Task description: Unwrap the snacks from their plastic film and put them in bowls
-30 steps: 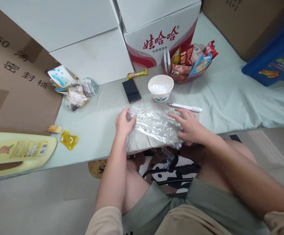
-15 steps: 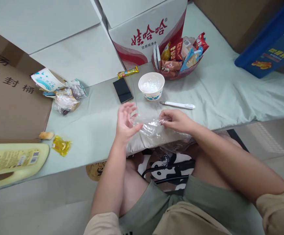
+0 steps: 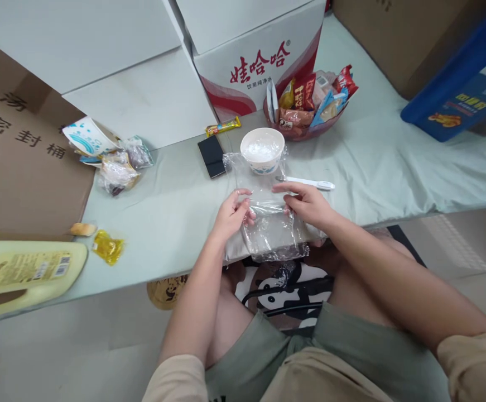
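A sheet of clear plastic wrap lies spread on the pale green cloth at the table's near edge, reaching up to a white paper bowl. My left hand pinches the wrap's left side with curled fingers. My right hand grips its right side, fingers bent over the film. The wrap's lower end hangs over the table edge above my lap. A white pen-like tool lies just beyond my right hand.
A black phone and a yellow snack bar lie left of the bowl. A red bowl of snack packets stands behind. White cartons, crumpled wrappers, a yellow sachet and a yellow bottle sit left.
The wrap was bunched under both flat hands; now it is pulled out into a longer sheet towards the bowl, and both hands have closed on its sides.
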`<state>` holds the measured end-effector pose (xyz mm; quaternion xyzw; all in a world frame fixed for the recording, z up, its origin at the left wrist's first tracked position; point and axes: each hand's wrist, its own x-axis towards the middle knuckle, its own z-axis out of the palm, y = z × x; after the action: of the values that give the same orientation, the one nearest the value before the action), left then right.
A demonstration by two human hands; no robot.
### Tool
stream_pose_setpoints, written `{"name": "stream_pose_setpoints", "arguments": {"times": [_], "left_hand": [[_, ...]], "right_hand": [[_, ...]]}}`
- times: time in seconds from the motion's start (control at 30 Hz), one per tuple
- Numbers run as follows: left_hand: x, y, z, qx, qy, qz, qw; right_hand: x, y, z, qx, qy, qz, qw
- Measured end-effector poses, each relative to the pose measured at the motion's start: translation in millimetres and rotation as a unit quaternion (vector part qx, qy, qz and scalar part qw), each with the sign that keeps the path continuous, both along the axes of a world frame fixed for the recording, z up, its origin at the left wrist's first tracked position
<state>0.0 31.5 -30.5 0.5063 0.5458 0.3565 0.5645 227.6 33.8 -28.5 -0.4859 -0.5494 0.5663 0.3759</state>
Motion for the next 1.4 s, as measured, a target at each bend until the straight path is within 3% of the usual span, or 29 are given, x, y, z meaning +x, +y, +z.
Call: {"name": "stream_pose_setpoints", "arguments": {"times": [0.2, 0.33, 0.53, 0.7, 0.8, 0.93, 1.07, 1.23, 1.3, 1.4], "left_hand": [[-4.3, -3.4, 17.0, -0.052, -0.149, 0.052, 0.986], [-5.7, 1.6, 17.4, -0.086, -0.143, 0.067, 0.984], [-9.4, 2.2, 8.9, 0.065, -0.018, 0.034, 0.997], [-8.0, -7.3, 13.6, 0.063, -0.126, 0.050, 0.989], [-3.6, -9.6, 15.3, 0.014, -0.192, 0.030, 0.981], [3.7, -9.1, 12.7, -0.061, -0.175, -0.033, 0.982], [5.7, -7.0, 8.9, -0.056, -0.151, 0.003, 0.987], [0.1, -6.1, 5.7, -0.009, -0.029, 0.026, 0.999], [-3.8, -6.9, 7.5, -0.018, -0.047, 0.036, 0.998], [-9.4, -7.1, 13.0, -0.041, -0.121, 0.050, 0.991]], "right_hand": [[-3.7, -1.6, -1.5, 0.014, 0.158, -0.043, 0.986], [-3.6, 2.4, -2.8, -0.016, 0.130, -0.093, 0.987], [-2.1, 7.0, -11.8, -0.070, 0.095, -0.114, 0.986], [-3.8, -0.2, -11.1, -0.069, 0.069, -0.034, 0.995], [-6.0, -1.5, -7.1, -0.042, 0.102, -0.045, 0.993], [-8.5, -0.6, -3.9, -0.045, 0.146, -0.086, 0.985], [-8.8, -2.4, -2.6, -0.100, 0.125, -0.013, 0.987], [-4.7, -4.3, 1.5, -0.065, 0.013, 0.018, 0.998], [-2.9, -4.7, 4.2, -0.045, -0.011, 0.029, 0.999], [-1.2, -4.6, 8.3, -0.026, 0.063, 0.014, 0.998]]}}
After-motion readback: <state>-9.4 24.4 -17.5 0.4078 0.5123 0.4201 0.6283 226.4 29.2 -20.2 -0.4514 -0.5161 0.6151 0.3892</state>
